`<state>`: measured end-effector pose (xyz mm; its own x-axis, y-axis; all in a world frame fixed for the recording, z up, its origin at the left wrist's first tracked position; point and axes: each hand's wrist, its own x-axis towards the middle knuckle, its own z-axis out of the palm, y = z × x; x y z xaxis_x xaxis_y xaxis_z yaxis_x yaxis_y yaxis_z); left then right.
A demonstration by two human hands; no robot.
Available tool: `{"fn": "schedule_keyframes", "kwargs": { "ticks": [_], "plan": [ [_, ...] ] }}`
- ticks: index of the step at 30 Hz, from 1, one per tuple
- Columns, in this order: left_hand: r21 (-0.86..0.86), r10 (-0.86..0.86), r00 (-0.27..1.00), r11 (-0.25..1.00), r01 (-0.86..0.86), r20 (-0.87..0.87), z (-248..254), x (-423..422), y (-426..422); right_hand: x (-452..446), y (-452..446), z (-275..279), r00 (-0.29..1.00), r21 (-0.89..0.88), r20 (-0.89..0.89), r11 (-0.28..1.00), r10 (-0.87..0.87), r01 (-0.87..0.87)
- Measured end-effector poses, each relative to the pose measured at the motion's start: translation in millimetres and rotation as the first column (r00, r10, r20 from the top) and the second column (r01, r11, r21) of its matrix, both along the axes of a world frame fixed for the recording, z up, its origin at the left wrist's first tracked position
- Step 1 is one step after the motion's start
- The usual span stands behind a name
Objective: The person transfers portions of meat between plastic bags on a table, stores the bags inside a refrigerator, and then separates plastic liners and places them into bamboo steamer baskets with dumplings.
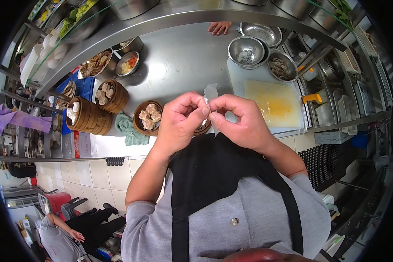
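Observation:
In front of my chest, my left hand [182, 117] and my right hand [240, 115] pinch a thin, whitish translucent sheet of paper [211, 91] between thumbs and fingertips. The two hands meet at the paper's middle, and fingers cover part of it. Beside my left hand stands a round bamboo steamer [137, 118] holding several shumai-like dumplings [152, 114]. A second steamer [204, 130] lies beneath my hands, mostly hidden by them. A crumpled green cloth [131, 129] rests on the counter to the left.
More bamboo steamers [91, 117] are stacked left, near metal bowls of food [127, 63]. At right are a cutting board [273, 102] with yellow stains and metal bowls [246, 50]. Another person's hand [219, 28] rests across the counter [179, 52]. A steel shelf [196, 18] overhangs the far side.

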<state>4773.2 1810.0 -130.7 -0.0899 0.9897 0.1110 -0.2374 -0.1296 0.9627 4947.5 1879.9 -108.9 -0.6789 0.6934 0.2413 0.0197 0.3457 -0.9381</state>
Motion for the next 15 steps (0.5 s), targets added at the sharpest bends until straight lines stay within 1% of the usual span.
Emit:
{"fn": "schedule_keyframes", "kwargs": {
  "ticks": [4,6,10,14,15],
  "plan": [
    [-0.015,-0.004,1.000,1.000,0.004,-0.029,0.9,0.1,0.3,1.3,0.8,-1.5,0.999,-0.062,-0.046,0.998,0.012,-0.015],
    [0.029,0.028,0.999,0.999,-0.027,-0.020,-0.1,3.7,1.3,1.8,0.5,-1.9,0.999,-0.067,-0.053,0.998,0.013,-0.016],
    [0.013,0.020,0.999,1.000,-0.019,-0.028,-0.4,4.1,0.0,2.9,-0.1,-2.9,0.997,-0.096,-0.071,0.995,0.013,-0.020],
    [0.007,0.022,1.000,1.000,-0.022,-0.011,-1.8,8.7,-0.8,2.9,-0.8,-2.5,0.995,-0.070,-0.093,0.997,0.021,-0.028],
    [0.006,0.027,1.000,1.000,-0.027,-0.004,-2.0,9.8,-0.9,3.6,-2.8,2.5,0.999,-0.057,-0.048,0.998,0.001,-0.004]
  ]
}}
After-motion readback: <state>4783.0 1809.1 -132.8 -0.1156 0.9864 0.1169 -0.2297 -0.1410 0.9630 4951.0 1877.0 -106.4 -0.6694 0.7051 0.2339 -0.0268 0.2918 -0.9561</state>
